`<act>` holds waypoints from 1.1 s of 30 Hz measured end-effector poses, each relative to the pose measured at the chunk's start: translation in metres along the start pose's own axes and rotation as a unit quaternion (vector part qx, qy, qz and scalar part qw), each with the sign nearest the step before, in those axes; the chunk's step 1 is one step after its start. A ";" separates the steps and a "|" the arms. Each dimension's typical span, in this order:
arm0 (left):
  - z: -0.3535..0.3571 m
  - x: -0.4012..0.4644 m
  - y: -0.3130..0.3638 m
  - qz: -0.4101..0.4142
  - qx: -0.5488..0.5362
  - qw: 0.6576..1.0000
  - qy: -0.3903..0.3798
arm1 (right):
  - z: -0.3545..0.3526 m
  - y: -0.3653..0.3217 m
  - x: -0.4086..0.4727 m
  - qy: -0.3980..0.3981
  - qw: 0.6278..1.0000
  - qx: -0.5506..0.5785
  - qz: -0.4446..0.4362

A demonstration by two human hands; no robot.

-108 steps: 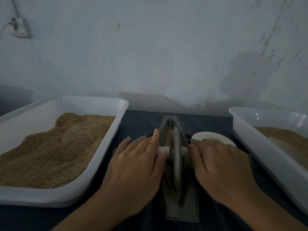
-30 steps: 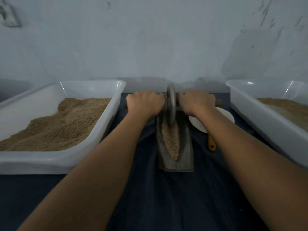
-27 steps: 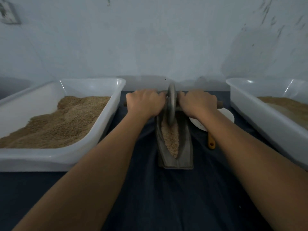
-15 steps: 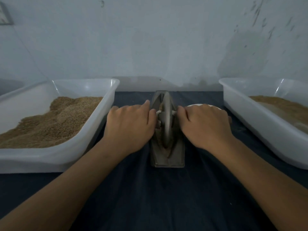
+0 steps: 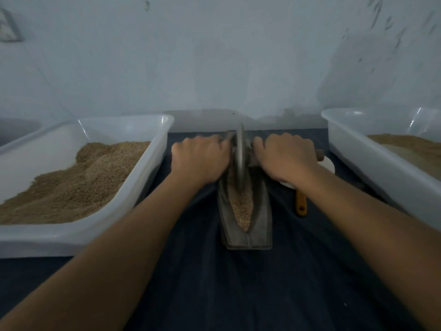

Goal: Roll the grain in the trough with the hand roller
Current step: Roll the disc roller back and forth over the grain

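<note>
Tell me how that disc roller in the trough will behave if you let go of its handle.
The roller disc stands on a thin edge, so it would probably tip sideways once both hands release. It looks like metal, likely heavy for its size. The trough walls slope inward, so it would probably lean against one side, and may roll along the grain.

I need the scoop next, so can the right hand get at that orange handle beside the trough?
Probably yes: the orange wooden handle lies uncovered just below the right hand, once it lets go of the roller.

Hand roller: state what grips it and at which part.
Both hands hold the hand roller by its axle handle: left hand left of the disc, right hand right of it, fingers curled round.
</note>
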State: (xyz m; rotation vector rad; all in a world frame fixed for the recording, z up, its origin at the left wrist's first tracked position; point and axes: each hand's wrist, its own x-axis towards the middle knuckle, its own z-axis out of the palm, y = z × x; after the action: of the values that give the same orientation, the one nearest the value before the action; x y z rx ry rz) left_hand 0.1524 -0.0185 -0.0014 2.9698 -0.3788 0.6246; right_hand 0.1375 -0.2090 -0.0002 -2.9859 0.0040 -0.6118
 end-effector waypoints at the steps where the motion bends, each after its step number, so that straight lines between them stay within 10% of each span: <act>1: -0.001 -0.019 -0.003 0.012 -0.013 1.000 0.021 | -0.005 -0.003 -0.017 0.034 0.999 -0.007 -0.030; 7: -0.021 -0.069 -0.013 0.093 0.063 0.993 0.040 | -0.026 -0.006 -0.068 0.132 0.986 -0.031 -0.094; 19: 0.007 0.037 -0.013 -0.028 0.016 0.997 -0.077 | 0.007 -0.010 0.052 0.006 1.000 -0.003 0.026; 33: -0.017 -0.071 -0.016 0.148 0.124 0.979 0.061 | -0.027 -0.008 -0.058 0.092 0.990 -0.053 -0.096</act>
State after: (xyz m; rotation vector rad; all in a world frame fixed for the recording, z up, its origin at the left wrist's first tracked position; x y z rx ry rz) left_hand 0.0872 0.0154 -0.0156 3.1095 -0.7976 0.9449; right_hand 0.0733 -0.2018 0.0020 -3.0419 -0.2476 -0.9363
